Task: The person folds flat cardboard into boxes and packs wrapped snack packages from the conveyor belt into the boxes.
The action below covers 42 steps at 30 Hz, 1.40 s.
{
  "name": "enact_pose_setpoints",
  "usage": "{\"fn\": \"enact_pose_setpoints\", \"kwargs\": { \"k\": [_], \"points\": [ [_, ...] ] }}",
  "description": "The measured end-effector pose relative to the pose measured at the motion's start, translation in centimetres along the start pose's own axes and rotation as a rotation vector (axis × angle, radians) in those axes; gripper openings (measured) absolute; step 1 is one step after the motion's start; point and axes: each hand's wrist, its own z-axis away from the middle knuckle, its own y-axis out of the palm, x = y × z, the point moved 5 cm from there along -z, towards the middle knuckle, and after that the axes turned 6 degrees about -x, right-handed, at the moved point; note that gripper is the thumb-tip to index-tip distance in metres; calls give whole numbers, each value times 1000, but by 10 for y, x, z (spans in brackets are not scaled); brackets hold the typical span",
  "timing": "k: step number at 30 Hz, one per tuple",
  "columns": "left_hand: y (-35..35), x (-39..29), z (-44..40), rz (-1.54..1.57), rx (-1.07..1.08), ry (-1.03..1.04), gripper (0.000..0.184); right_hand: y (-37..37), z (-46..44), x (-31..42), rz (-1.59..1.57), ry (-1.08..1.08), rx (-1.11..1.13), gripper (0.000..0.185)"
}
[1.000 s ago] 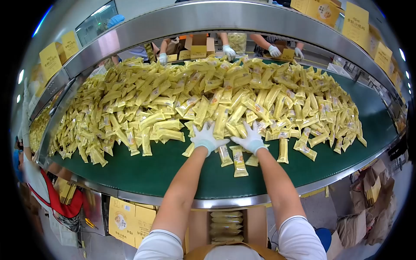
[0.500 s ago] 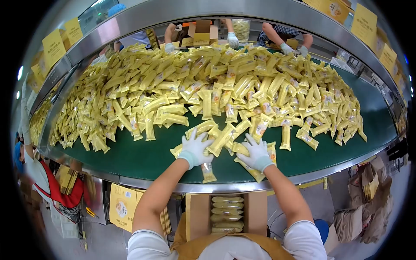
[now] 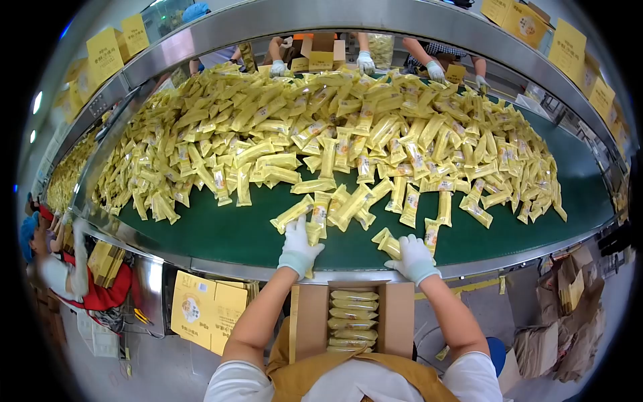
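Note:
Yellow wrapped packets (image 3: 335,127) lie in a large heap on the green belt (image 3: 221,241). My left hand (image 3: 299,249), in a white glove, is at the belt's near edge with its fingers against packets; how firmly it grips them is hidden. Near the right side, my right hand (image 3: 414,258), also gloved, has its fingers around the end of a short packet (image 3: 386,242). Loose packets (image 3: 350,206) lie between and beyond the hands. Below the edge stands an open carton (image 3: 309,320) with a column of packets (image 3: 353,315) inside.
A metal rail (image 3: 268,25) arches over the far side, with yellow boxes (image 3: 529,27) on it. Gloved hands of people (image 3: 366,63) show across the belt. Another person (image 3: 63,268) is at the left. Flat cartons (image 3: 207,309) lie lower left, brown paper (image 3: 562,321) lower right.
Both hands have come back from the heap toward the near edge, drawing several packets along. My left hand now touches packets by the edge. The person at the left has leaned in.

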Motion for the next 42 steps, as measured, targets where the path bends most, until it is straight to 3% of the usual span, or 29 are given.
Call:
{"fn": "enact_pose_setpoints", "kwargs": {
  "k": [4, 7, 9, 11, 13, 15, 17, 21, 23, 26, 29, 32, 35, 36, 39, 40, 41, 42],
  "points": [
    [-36, -22, -28, 203, -325, 134, 79, 12, -1, -6, -206, -37, 19, 55],
    [-22, -32, -67, 139, -333, 110, 80, -30, -7, 7, -470, 38, 6, 53],
    [28, -15, -89, -36, -220, 91, 83, -60, -13, -4, -473, 186, -272, 48],
    [49, -9, -98, -161, -122, 31, 87, -80, -16, -24, -274, 400, -368, 47],
    [61, -13, -98, -228, -35, -68, 92, -57, -19, -59, -74, 576, -332, 47],
    [49, -25, -90, -257, 34, -70, 94, -15, -18, -84, -45, 703, -124, 62],
    [31, -37, -84, -263, 144, -80, 91, -17, -16, -87, -53, 672, -78, 70],
    [20, -25, -83, -219, 203, 62, 89, -22, -21, -79, -10, 646, -31, 60],
    [-33, -38, -79, -258, 174, -10, 83, -15, -23, -82, -6, 635, -83, 58],
    [-65, -33, -92, -317, 197, 48, 86, -9, -23, -79, 29, 587, -121, 50],
    [-23, 6, -99, -455, 289, 36, 88, -3, -28, -79, 55, 453, -141, 41],
    [-23, 9, -100, -476, 249, 52, 84, -15, -24, -77, 187, 211, -322, 23],
    [-2, 18, -90, -561, 154, 129, 79, -31, -10, -68, 273, -15, -556, 24],
    [13, 25, -85, -598, 99, 186, 79, -18, -8, -70, 310, -36, -543, 26],
    [22, 14, -42, -710, -160, 484, 85, -26, 22, -41, 186, -86, -512, 62],
    [22, 9, -31, -724, -178, 490, 93, -26, 26, -36, 174, -34, -378, 86],
    [19, 5, -24, -739, -195, 496, 101, -21, 27, -42, 154, -34, -393, 88],
    [10, 1, -28, -664, -44, 363, 106, -10, 26, -51, 133, -34, -410, 90]
  ]
}}
